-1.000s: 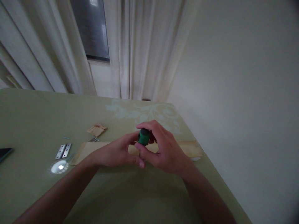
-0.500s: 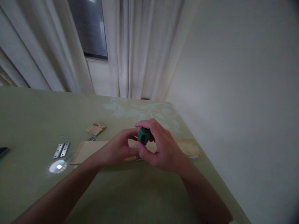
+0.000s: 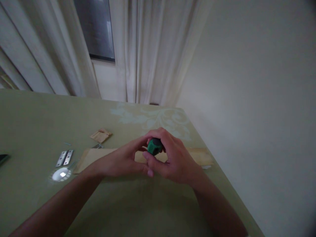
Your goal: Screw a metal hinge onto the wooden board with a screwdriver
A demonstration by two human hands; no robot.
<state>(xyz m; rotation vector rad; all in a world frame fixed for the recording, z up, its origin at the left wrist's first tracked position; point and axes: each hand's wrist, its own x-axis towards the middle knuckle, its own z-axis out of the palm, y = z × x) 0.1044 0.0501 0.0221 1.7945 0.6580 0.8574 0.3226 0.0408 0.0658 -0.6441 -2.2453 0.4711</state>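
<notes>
A green and black screwdriver handle [image 3: 154, 146] points up at me, seen nearly end-on over a long pale wooden board [image 3: 93, 157]. My right hand [image 3: 172, 158] is closed round this handle, thumb in front and fingers over the top. Close against it on the left, my left hand [image 3: 125, 158] lies over the board with its fingers curled behind the handle. The left thumb reaches along the board's near edge. Whatever the left fingertips grip is hidden, and so is the screwdriver's tip.
Left of the board lie a metal hinge [image 3: 64, 158], a clear round dish [image 3: 61, 174] and a small screw [image 3: 67, 144]. Behind it sits a small wooden piece [image 3: 101, 135]. A dark object [image 3: 3, 158] is at the far left. A wall [image 3: 259, 115] borders the table's right side.
The screwdriver handle has turned and tilted slightly to the right in my right hand. My left thumb has moved right along the board's near edge, covering a small metal part that showed there.
</notes>
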